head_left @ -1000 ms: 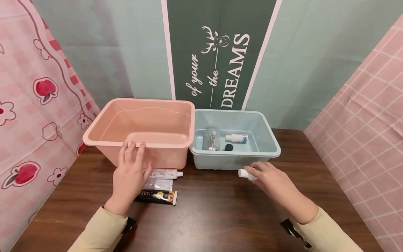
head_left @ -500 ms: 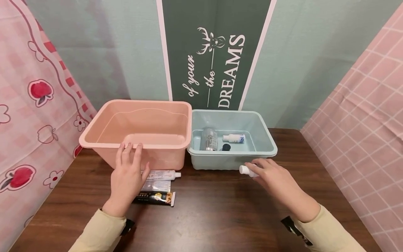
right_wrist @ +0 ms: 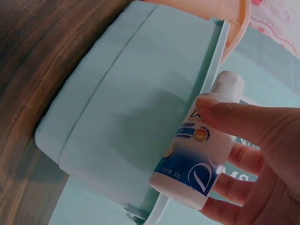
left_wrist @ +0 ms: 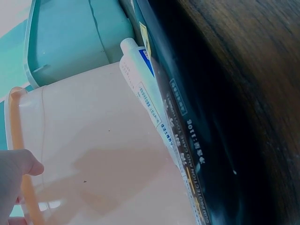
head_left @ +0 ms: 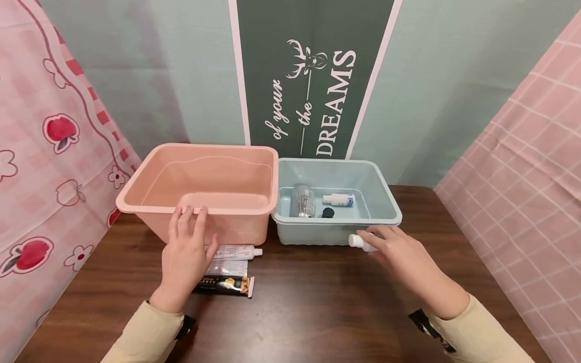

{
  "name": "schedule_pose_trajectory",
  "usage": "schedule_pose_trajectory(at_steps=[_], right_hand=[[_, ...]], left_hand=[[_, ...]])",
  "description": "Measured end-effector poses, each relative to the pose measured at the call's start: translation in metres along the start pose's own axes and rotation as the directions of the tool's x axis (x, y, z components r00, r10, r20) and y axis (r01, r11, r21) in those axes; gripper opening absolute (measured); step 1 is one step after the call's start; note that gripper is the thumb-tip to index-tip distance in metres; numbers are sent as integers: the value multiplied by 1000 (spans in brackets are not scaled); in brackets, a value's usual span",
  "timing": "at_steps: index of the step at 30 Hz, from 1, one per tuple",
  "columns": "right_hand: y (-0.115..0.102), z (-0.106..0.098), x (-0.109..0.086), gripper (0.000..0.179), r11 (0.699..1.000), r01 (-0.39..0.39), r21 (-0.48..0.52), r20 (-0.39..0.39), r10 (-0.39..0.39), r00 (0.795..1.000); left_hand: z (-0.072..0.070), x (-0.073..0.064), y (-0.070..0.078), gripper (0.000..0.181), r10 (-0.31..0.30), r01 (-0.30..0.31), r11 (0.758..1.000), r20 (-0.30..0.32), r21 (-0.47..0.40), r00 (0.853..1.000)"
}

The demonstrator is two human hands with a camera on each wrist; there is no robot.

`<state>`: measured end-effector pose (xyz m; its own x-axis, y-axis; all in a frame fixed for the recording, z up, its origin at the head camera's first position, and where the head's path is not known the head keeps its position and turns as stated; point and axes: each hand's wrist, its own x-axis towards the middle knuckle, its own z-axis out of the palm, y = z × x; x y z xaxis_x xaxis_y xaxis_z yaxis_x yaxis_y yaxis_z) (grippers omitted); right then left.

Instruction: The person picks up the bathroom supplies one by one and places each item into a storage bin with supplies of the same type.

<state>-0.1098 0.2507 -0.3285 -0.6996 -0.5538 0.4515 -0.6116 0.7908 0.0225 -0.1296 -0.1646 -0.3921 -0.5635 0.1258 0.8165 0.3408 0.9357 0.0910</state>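
Observation:
In the head view my left hand (head_left: 187,257) rests on the front rim of a pink plastic bin (head_left: 236,227), fingers fairly straight, thumb lower against the front wall. Below that hand lie a white tube (head_left: 238,252), a pale flat packet (head_left: 231,267) and a black toothpaste-like tube (head_left: 227,285), each partly covered by it. My right hand (head_left: 404,257) holds a small white and blue bottle (right_wrist: 192,150) between thumb and fingers, its cap pointing left in the head view. Bottle and hand are just in front of a light blue bin (head_left: 317,234), near its right front corner.
Inside the blue bin lie a clear bottle (head_left: 303,201), another small white and blue bottle (head_left: 339,200) and a black-capped item (head_left: 328,213), partly hidden by the front wall. Both bins stand side by side on the dark wooden table (head_left: 308,312), with curtains behind and at the sides.
My right hand has shifted slightly right and up with the small bottle. My left hand stays on the pink bin's rim. The head view has swayed a little.

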Motion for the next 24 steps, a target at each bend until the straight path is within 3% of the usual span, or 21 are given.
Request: schedule_pose_trajectory(at_steps=[24], right_hand=[[20, -21, 26, 48, 1000, -7, -2, -1, 7, 1000]], left_hand=[[2, 2, 2, 60, 4, -4, 1000, 4, 14, 1000]])
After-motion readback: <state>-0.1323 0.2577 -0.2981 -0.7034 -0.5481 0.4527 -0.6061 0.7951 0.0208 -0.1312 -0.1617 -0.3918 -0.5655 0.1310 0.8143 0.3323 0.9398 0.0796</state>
